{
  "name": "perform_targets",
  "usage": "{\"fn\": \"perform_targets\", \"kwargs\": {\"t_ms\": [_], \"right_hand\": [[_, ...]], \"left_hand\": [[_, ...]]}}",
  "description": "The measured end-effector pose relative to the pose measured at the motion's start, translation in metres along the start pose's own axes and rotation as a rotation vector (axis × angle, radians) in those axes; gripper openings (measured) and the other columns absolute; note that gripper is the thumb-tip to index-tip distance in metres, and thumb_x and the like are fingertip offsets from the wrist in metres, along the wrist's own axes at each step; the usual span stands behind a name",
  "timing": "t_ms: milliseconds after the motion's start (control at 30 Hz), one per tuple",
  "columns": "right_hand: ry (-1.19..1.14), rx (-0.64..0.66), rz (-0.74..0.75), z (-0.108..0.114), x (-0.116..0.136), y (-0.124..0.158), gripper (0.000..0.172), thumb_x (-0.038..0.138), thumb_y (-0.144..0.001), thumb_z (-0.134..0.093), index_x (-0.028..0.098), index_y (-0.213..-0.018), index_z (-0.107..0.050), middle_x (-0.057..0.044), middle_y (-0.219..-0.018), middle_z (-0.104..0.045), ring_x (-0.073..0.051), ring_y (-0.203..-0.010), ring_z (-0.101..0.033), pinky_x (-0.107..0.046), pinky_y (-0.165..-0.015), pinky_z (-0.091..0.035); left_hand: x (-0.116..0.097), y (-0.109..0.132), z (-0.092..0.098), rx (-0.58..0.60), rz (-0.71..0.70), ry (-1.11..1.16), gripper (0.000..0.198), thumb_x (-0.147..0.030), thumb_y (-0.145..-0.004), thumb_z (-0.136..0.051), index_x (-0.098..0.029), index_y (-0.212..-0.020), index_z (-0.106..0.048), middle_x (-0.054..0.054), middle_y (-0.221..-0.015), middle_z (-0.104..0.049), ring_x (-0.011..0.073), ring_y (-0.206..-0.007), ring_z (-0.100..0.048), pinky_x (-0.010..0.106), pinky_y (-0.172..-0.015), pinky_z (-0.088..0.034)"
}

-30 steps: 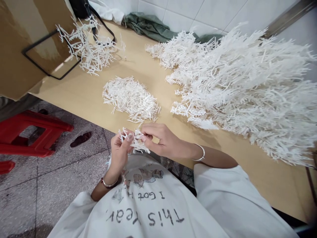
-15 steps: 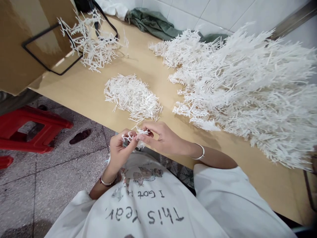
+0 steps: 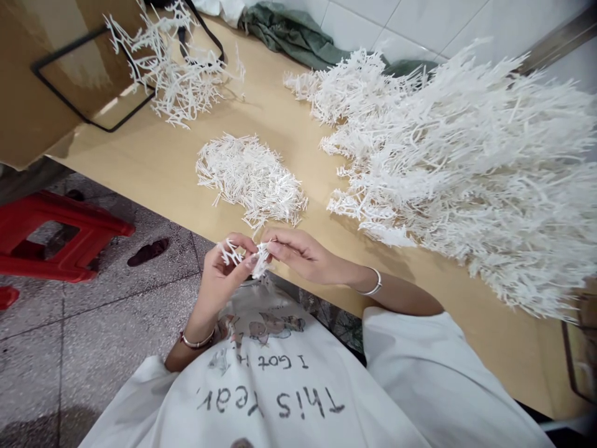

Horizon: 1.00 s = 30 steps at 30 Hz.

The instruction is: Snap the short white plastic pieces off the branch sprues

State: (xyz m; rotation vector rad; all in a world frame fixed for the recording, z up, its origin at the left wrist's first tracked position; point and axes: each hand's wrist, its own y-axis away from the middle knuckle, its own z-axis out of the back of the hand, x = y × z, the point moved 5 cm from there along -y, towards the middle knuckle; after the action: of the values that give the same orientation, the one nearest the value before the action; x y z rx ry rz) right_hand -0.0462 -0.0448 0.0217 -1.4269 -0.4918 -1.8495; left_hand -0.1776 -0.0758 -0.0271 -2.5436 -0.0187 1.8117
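In front of my shirt, at the table's near edge, my left hand [image 3: 222, 274] is closed on a white branched plastic piece [image 3: 261, 261]. Part of it pokes out past the fingers and thumb. My right hand [image 3: 303, 254] pinches the other end of this piece between thumb and fingertips, close beside the left. The exact contact is partly hidden by the fingers. Just beyond both hands lies a pile of short white plastic sticks [image 3: 252, 177]. To the right spreads a big heap of white branched plastic pieces [image 3: 448, 162].
A looser tangle of bare white branches [image 3: 186, 87] lies at the back left, beside a black wire frame [image 3: 111, 130] and a cardboard box [image 3: 46, 112]. Dark green cloth [image 3: 289, 31] runs along the tiled wall. A red stool [image 3: 69, 218] stands on the floor at left.
My right hand's fingertips have shifted slightly away from the left thumb, and more of the white piece shows between the hands. The view has tilted slightly; the piles look the same.
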Motion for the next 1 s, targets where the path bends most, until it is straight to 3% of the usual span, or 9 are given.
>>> {"fn": "perform_targets", "kwargs": {"t_ms": [133,267,500,633,733,900,1000], "right_hand": [[0.156,-0.035,-0.005,-0.002,-0.002,0.001,0.03,0.033,-0.098,-0.034,0.015,-0.079,-0.049,0.0,-0.07,-0.049,-0.009,-0.063,-0.043,-0.023,-0.063,-0.036],[0.389,-0.118,0.104,0.0,0.002,0.002,0.028,0.029,-0.098,-0.036,0.017,-0.074,-0.046,0.001,-0.066,-0.047,-0.01,-0.063,-0.044,-0.024,-0.066,-0.036],[0.62,-0.131,0.253,-0.004,0.004,0.002,0.028,0.027,-0.098,-0.033,0.018,-0.075,-0.045,0.001,-0.064,-0.051,-0.011,-0.059,-0.044,-0.026,-0.067,-0.036],[0.666,-0.179,0.272,-0.003,0.005,0.006,0.028,0.026,-0.098,-0.033,0.019,-0.073,-0.044,0.002,-0.059,-0.048,-0.011,-0.054,-0.04,-0.025,-0.065,-0.035],[0.694,-0.203,0.32,-0.002,0.007,0.008,0.026,0.025,-0.098,-0.035,0.018,-0.076,-0.048,0.003,-0.058,-0.05,-0.01,-0.052,-0.04,-0.025,-0.062,-0.033],[0.975,-0.236,0.383,-0.002,0.01,0.009,0.023,0.023,-0.096,-0.039,0.017,-0.077,-0.05,0.002,-0.057,-0.053,-0.011,-0.054,-0.043,-0.027,-0.061,-0.029],[1.044,-0.216,0.395,-0.004,0.011,0.008,0.023,0.023,-0.095,-0.04,0.017,-0.074,-0.048,0.002,-0.057,-0.051,-0.012,-0.054,-0.04,-0.028,-0.061,-0.029]], "left_hand": [[-0.003,0.003,-0.003,0.091,0.022,-0.105,0.013,-0.027,-0.076,-0.068,-0.018,-0.084,-0.062,-0.001,-0.07,-0.052,0.0087,-0.057,-0.042,0.02,-0.053,-0.034],[-0.002,0.004,-0.004,0.145,0.045,-0.144,0.014,-0.025,-0.078,-0.066,-0.018,-0.09,-0.062,-0.002,-0.068,-0.049,0.0094,-0.058,-0.04,0.02,-0.053,-0.033],[0.003,0.001,-0.005,0.178,0.095,-0.059,0.012,-0.027,-0.073,-0.072,-0.015,-0.075,-0.067,-0.002,-0.061,-0.051,0.0081,-0.052,-0.039,0.021,-0.051,-0.033],[0.003,0.001,-0.003,0.094,0.058,-0.01,0.016,-0.026,-0.076,-0.069,-0.021,-0.092,-0.067,-0.001,-0.073,-0.056,0.0056,-0.048,-0.039,0.018,-0.046,-0.033],[0.005,0.004,-0.006,0.126,0.079,0.0,0.027,-0.029,-0.079,-0.066,-0.023,-0.105,-0.065,0.002,-0.085,-0.06,0.0064,-0.05,-0.045,0.018,-0.045,-0.038],[0.009,0.003,0.002,0.105,0.14,-0.052,0.017,-0.03,-0.079,-0.066,-0.018,-0.091,-0.07,-0.003,-0.058,-0.052,0.0069,-0.045,-0.042,0.019,-0.044,-0.035],[0.014,0.0,0.004,0.156,0.2,-0.041,0.017,-0.033,-0.076,-0.069,-0.017,-0.08,-0.069,-0.003,-0.054,-0.049,0.0058,-0.043,-0.038,0.018,-0.041,-0.03]]}}
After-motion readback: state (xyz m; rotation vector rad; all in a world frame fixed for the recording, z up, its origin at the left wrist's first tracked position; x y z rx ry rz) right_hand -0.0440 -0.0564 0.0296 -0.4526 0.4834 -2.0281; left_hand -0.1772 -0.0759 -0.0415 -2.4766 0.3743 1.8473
